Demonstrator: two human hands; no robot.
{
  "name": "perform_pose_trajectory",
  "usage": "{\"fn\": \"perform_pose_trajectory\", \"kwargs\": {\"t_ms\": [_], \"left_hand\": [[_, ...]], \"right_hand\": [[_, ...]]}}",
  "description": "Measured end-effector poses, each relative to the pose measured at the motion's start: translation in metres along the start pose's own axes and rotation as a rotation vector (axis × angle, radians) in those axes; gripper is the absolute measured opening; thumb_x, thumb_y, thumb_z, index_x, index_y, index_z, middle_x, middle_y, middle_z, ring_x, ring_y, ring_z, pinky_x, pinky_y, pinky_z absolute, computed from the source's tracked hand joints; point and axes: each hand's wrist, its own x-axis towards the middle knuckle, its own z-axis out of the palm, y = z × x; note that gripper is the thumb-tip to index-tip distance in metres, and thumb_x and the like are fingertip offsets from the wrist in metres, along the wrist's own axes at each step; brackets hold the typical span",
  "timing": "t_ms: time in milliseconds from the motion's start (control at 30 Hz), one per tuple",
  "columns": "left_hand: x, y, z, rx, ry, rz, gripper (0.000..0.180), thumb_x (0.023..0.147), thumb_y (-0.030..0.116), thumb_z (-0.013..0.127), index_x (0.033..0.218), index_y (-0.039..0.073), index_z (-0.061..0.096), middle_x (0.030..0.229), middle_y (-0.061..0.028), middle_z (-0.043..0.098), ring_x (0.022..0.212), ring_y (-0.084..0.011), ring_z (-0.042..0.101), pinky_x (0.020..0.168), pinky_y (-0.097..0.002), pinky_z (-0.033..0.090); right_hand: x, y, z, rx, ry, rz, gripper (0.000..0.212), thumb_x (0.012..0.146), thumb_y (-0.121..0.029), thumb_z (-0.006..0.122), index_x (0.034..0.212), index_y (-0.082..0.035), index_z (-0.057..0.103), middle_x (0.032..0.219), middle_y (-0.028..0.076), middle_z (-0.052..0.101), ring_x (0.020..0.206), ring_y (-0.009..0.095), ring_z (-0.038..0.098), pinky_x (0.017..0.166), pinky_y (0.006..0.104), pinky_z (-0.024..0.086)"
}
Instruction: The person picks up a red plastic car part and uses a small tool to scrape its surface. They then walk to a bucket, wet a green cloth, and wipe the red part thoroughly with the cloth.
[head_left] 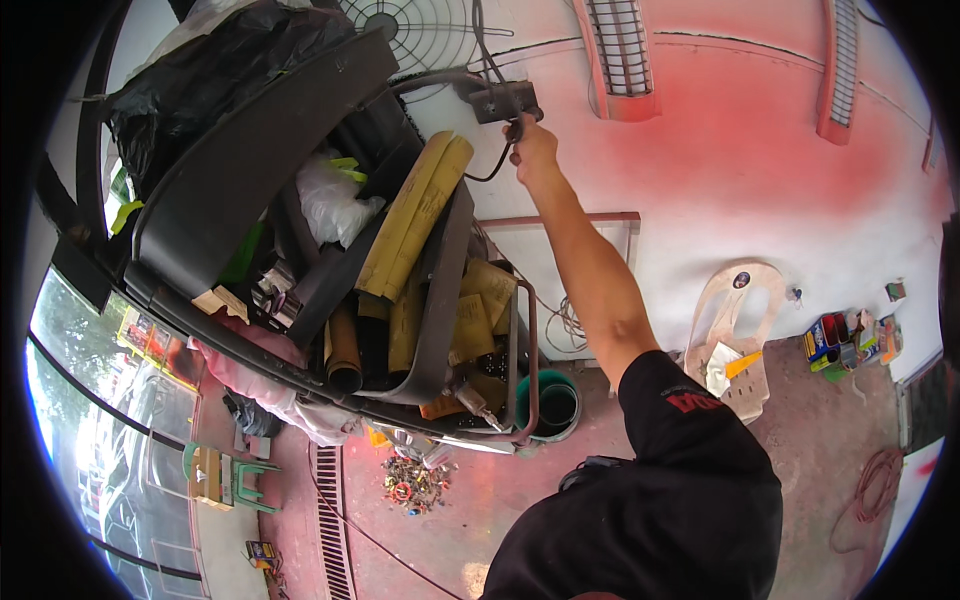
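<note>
My right arm stretches up and away toward the wall, out of a black short sleeve. At its end my right hand is closed on a black electrical plug. The plug is right against a dark outlet box; whether its prongs are in the box cannot be made out. A black cord loops down from the plug, and other cables hang above the box. My left hand is out of the picture.
Left of my arm stands a loaded black cart with yellow-brown paper rolls. A green bucket sits beside it. A beige plastic chair and several cans stand along the wall. Small debris and a grate are on the floor.
</note>
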Motion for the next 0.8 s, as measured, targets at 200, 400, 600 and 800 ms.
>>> {"fn": "perform_pose_trajectory", "kwargs": {"t_ms": [200, 400, 600, 800], "left_hand": [[0.005, 0.008, 0.017, 0.010, -0.005, -0.004, 0.045, 0.098, 0.039, 0.056, 0.126, 0.003, 0.057, 0.100, -0.0102, 0.065, 0.078, -0.0235, 0.067, 0.062, -0.0346, 0.051], [0.005, 0.008, 0.019, 0.006, 0.006, -0.001, 0.045, 0.099, 0.039, 0.055, 0.126, 0.004, 0.057, 0.100, -0.0100, 0.066, 0.079, -0.0236, 0.067, 0.063, -0.0348, 0.052], [0.012, 0.009, 0.034, 0.014, -0.015, 0.004, 0.044, 0.099, 0.039, 0.055, 0.125, 0.004, 0.058, 0.100, -0.0098, 0.066, 0.080, -0.0238, 0.067, 0.065, -0.0351, 0.052], [0.016, 0.010, 0.046, 0.011, -0.024, 0.010, 0.043, 0.099, 0.039, 0.054, 0.125, 0.005, 0.058, 0.100, -0.0096, 0.066, 0.081, -0.0240, 0.067, 0.066, -0.0353, 0.053]], "right_hand": [[0.001, 0.014, 0.013, -0.090, -0.060, -0.244, 0.026, 0.093, -0.027, 0.066, 0.084, -0.002, 0.066, 0.070, 0.005, 0.064, 0.052, 0.010, 0.047, 0.046, 0.0298, 0.035], [-0.005, 0.011, 0.016, -0.173, 0.011, -0.263, 0.028, 0.092, -0.024, 0.067, 0.078, 0.000, 0.066, 0.068, 0.005, 0.062, 0.059, 0.013, 0.052, 0.056, 0.0310, 0.040], [0.002, 0.006, 0.012, -0.209, 0.041, -0.277, 0.029, 0.090, -0.026, 0.065, 0.076, -0.001, 0.065, 0.065, 0.005, 0.060, 0.054, 0.013, 0.049, 0.052, 0.0315, 0.037], [-0.016, -0.008, 0.014, -0.086, 0.026, -0.088, 0.028, 0.091, -0.026, 0.063, 0.075, -0.003, 0.066, 0.063, 0.005, 0.059, 0.050, 0.013, 0.046, 0.048, 0.0311, 0.033]]}}
